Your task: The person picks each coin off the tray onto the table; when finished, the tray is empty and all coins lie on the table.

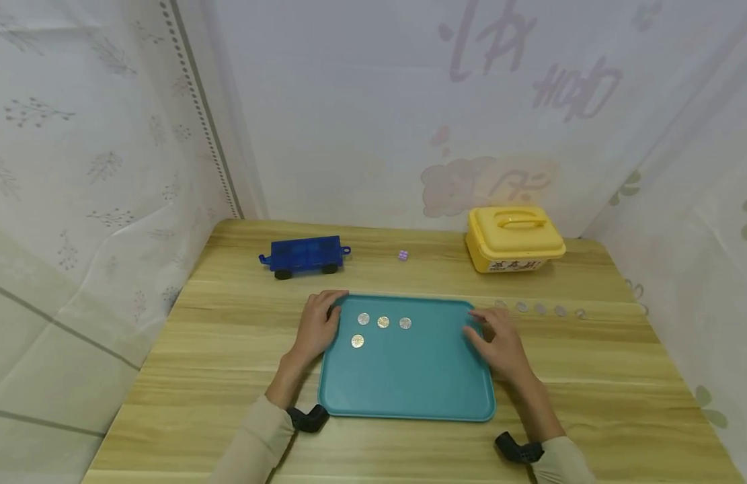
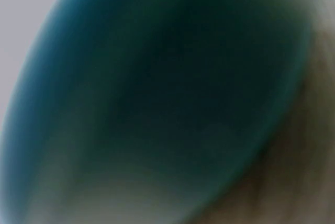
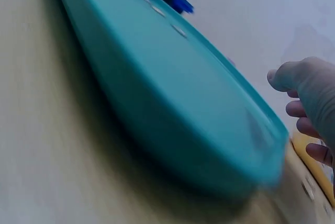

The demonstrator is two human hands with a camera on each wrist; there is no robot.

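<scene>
Patterned whitish cloth (image 1: 349, 121) hangs beyond the teal tray and to both sides of it. Under the tray spreads your wood-grain table (image 1: 240, 376). The teal tray (image 1: 418, 376) itself lies in front of you, between your two hands, and fills much of the blurred left wrist view.

Past the tray's far right corner stands the yellow box (image 1: 517, 238), its lid on and its handle on top. Beyond the tray's far left corner sits the blue toy wagon (image 1: 306, 255), on black wheels.

Your left hand (image 1: 317, 326) is at the tray's far left corner, fingers bent along the rim and thumb apart from them; you cannot tell from these views how firmly they hold it. Your right hand (image 1: 503, 343) is by the tray's right edge, thumb and fingers loosely spread, with nothing in them; the right wrist view shows a gap between the thumb and the other fingers.

Four coins (image 1: 382, 323) lie on the tray, toward its far left part: three in a row along the far side, one nearer you. Five more coins (image 1: 540, 308) form a line on the table, off the tray's far right corner.

A small purple die (image 1: 403, 255) rests beyond the middle of the tray's far edge.
</scene>
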